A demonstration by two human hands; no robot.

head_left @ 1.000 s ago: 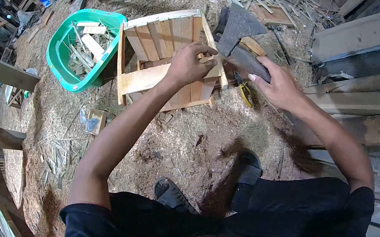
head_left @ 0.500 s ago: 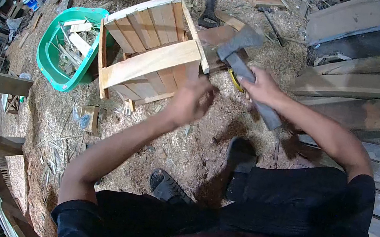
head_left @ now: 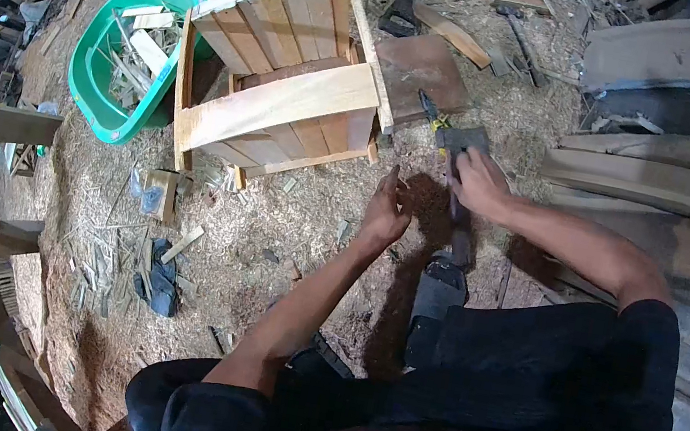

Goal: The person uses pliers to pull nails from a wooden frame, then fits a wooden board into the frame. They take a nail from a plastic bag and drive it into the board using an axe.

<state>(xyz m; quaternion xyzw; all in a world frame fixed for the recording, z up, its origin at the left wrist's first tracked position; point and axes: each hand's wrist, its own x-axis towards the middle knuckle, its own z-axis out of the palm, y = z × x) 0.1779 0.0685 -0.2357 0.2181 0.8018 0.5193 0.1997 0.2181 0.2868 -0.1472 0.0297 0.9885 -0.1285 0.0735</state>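
Note:
My right hand point(head_left: 480, 185) is closed round the upper part of an axe point(head_left: 459, 232), just below its dark metal head. The handle points down toward my shoe. Yellow-and-black pliers point(head_left: 436, 118) lie beside the axe head. My left hand point(head_left: 386, 215) is held over the sawdust, in front of the crate's near right corner and apart from it. Its fingers are partly curled, with one pointing up; anything held in them is too small to make out. The slatted wooden crate point(head_left: 275, 113) stands tilted to the left of both hands.
A green tub point(head_left: 82, 71) with wood offcuts stands behind the crate's left side. A handsaw point(head_left: 402, 6), a brown board point(head_left: 419, 71) and a hammer-like tool point(head_left: 520, 44) lie beyond it. Stacked planks point(head_left: 662, 177) line the right. A small wood block point(head_left: 158, 195) sits on the sawdust floor.
My right hand has lowered the axe and turned it more upright in view, uncovering the pliers and brown board. My left hand has drawn back from the crate, toward the right.

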